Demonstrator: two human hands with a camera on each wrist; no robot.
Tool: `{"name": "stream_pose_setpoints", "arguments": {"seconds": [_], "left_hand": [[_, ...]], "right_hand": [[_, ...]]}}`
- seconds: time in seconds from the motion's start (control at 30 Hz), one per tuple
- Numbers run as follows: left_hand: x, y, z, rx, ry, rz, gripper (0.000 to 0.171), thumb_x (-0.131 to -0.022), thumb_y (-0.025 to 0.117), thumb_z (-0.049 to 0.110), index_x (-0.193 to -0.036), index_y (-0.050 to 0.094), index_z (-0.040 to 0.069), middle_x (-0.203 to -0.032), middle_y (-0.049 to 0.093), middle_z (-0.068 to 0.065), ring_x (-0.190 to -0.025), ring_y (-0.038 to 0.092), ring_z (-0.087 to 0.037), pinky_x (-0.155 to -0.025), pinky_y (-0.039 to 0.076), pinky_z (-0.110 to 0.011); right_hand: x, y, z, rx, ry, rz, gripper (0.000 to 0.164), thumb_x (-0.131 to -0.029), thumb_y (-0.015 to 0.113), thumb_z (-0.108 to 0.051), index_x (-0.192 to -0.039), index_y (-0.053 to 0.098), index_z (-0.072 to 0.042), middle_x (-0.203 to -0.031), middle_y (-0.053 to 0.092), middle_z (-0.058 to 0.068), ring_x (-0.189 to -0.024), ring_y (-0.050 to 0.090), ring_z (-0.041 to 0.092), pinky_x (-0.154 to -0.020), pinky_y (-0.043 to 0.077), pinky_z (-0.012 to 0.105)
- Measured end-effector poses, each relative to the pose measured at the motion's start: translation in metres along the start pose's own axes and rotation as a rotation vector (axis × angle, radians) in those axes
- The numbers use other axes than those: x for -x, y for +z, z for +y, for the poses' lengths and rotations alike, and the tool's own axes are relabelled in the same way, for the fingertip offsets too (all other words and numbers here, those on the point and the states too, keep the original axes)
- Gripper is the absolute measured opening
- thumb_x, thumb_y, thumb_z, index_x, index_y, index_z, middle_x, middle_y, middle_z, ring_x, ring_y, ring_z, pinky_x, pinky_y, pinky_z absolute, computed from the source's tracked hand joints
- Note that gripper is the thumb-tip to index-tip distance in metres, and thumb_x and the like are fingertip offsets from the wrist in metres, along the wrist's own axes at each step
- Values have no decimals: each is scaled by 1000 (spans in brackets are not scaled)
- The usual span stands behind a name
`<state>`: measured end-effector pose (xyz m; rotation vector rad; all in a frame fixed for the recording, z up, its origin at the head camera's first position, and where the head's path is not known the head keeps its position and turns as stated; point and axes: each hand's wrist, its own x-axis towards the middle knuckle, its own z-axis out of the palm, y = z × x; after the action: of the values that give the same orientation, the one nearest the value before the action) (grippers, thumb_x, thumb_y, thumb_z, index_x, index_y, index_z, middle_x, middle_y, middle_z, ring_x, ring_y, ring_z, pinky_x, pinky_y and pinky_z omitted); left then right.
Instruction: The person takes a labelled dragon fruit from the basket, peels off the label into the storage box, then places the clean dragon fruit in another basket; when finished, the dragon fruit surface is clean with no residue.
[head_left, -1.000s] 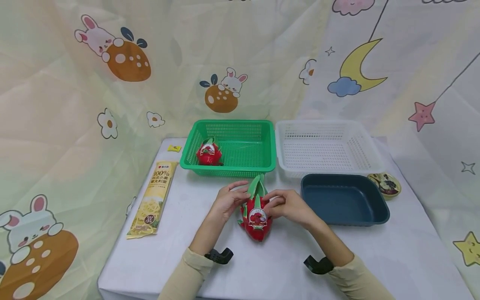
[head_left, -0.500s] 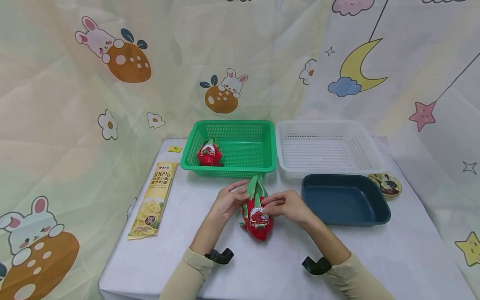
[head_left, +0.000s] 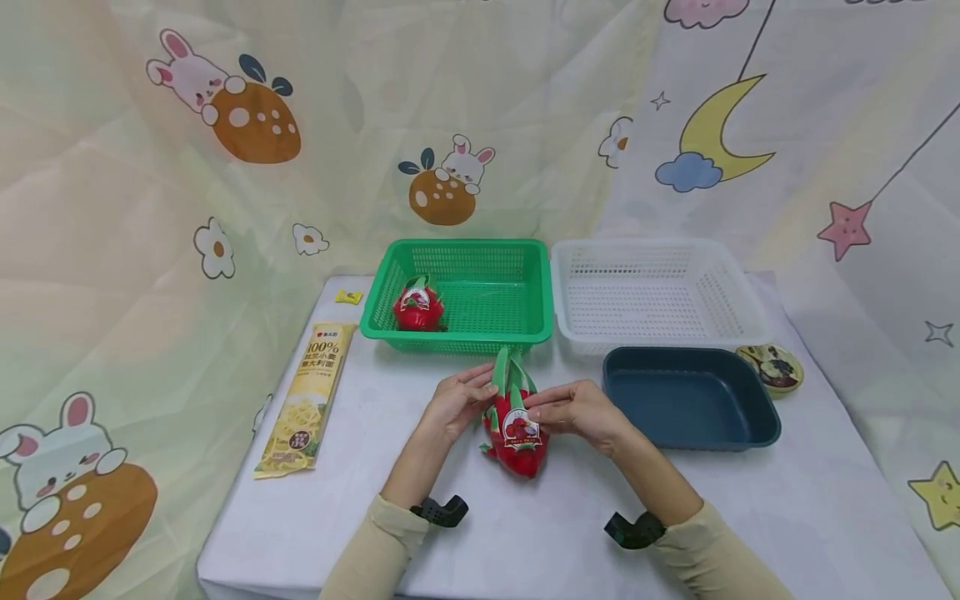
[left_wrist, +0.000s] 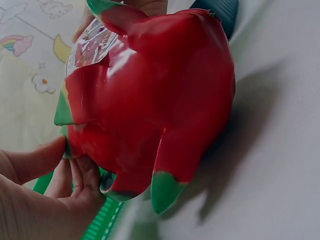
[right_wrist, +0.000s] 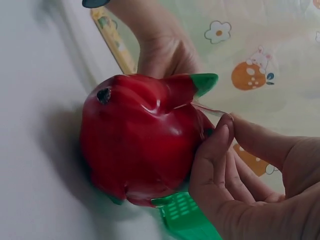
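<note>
A red dragon fruit [head_left: 517, 454] with green-tipped scales lies on the white table in front of the person, its leafy end pointing away. A round printed sticker [head_left: 521, 428] sits on its upper side. On the left, the left hand [head_left: 457, 404] holds the fruit near its green leaves, thumb and fingers on it in the left wrist view. From the right, the right hand [head_left: 577, 414] pinches the sticker's edge between thumb and finger. That edge stands away from the skin in the right wrist view. The fruit's underside is hidden.
Behind stands a green basket [head_left: 480, 337] with another dragon fruit [head_left: 417, 307] inside. Beside it are a white basket [head_left: 660, 340] and a dark blue tray [head_left: 690, 443]. A round tin-like container [head_left: 772, 370], a pasta packet [head_left: 306, 400] and a small yellow packet [head_left: 348, 297] lie around.
The dragon fruit has turned slightly, its near tip shifting right and its leaves leaning left. Both hands stay close to the same places, the right hand's fingers a little straighter.
</note>
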<state>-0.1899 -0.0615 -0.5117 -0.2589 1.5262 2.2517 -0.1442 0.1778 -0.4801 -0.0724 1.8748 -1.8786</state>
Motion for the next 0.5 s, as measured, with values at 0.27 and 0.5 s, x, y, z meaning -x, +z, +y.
{"name": "stream_pose_setpoints", "arguments": {"seconds": [0.27,0.5], "left_hand": [[-5,-3,-7,52,8,-16,51,-94,60,-16,-145,53,-10,-145,58,-25,-111,71,-20,-93,59,-32],[-8,-9,-12,109,-43,-48,53,-97,53,-17,-149,48,-9,-150,54,-24,-95,71,-14,-80,59,-30]], "right_hand": [[-1,-7,2,-123,37,-35,44,-97,71,-6,-133,60,17,-108,77,8,-87,72,13,-79,63,28],[-2,-12,-4,-299,82,-46,43,-102,65,-6,-139,57,15,-109,75,9,-85,71,15,-79,63,27]]}}
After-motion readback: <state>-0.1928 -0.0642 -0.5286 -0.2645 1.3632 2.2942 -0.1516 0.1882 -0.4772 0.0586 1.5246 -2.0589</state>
